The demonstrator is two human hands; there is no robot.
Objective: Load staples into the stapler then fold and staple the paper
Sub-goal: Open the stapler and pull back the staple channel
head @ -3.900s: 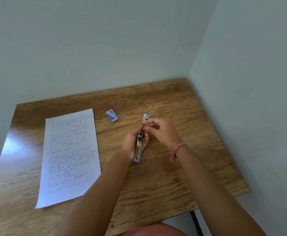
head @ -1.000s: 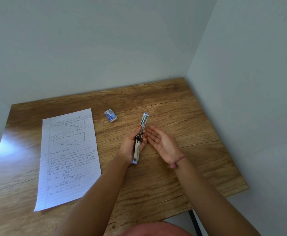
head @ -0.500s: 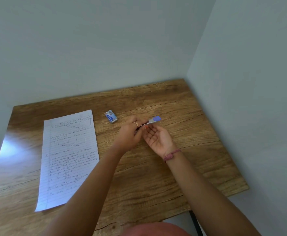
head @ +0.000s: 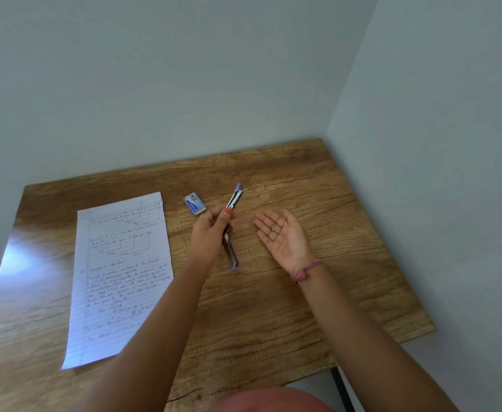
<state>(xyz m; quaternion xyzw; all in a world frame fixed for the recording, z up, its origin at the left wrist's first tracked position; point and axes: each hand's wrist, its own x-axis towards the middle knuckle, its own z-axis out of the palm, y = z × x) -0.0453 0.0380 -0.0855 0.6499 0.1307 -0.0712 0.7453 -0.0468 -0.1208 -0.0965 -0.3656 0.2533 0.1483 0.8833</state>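
My left hand (head: 211, 236) grips a slim purple and metal stapler (head: 232, 230) swung wide open, one arm pointing away from me and the other toward me. My right hand (head: 282, 236) lies palm up to the right of it, fingers straight, with a small grey bit of staples (head: 273, 229) resting on the palm. The lined, handwritten paper (head: 122, 275) lies flat on the left of the wooden table (head: 273, 307). A small blue and white staple box (head: 194, 203) sits just beyond my left hand.
The table stands in a corner, with walls close behind and to the right. Its right and front edges run near my right forearm. A dark table leg (head: 342, 391) shows below the front edge.
Half a second ago my left hand held the stapler tipped over my right palm. Now it has turned the stapler back upright and leftward, and a small staple piece lies on my right palm.
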